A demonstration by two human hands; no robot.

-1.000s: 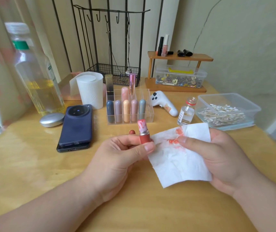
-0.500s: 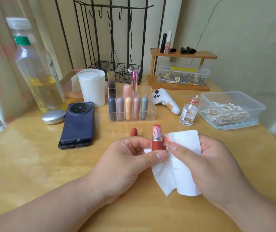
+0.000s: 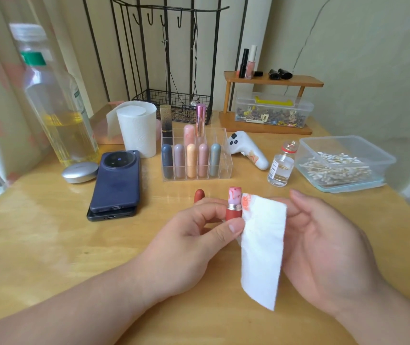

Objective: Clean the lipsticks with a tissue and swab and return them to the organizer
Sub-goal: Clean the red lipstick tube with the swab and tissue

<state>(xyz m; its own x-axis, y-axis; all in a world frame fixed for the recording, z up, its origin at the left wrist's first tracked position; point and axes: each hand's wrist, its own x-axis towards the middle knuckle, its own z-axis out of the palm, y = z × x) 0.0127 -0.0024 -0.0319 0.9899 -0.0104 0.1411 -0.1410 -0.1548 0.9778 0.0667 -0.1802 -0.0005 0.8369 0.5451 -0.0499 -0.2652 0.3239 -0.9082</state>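
My left hand (image 3: pixel 194 235) grips the red base of an uncapped lipstick (image 3: pixel 234 204) and holds it upright; its pink bullet is marbled with red. My right hand (image 3: pixel 323 245) holds a white tissue (image 3: pixel 261 247) that hangs in a narrow strip. The tissue's orange-stained top corner touches the side of the bullet. The red cap (image 3: pixel 199 194) stands on the table just behind my left fingers. Farther back, the clear organizer (image 3: pixel 226 159) holds several capped lipsticks.
At the right are a plastic tub of cotton swabs (image 3: pixel 343 165) and a small glass vial (image 3: pixel 282 168). A white handheld device (image 3: pixel 247 150), a tissue roll (image 3: pixel 138 130), stacked phones (image 3: pixel 116 180), a silver compact (image 3: pixel 79 171) and an oil bottle (image 3: pixel 57 103) ring the organizer.
The tissue went from spread flat to folded into a hanging strip, and my right hand brought it against the lipstick's side. My left hand has raised the lipstick slightly.
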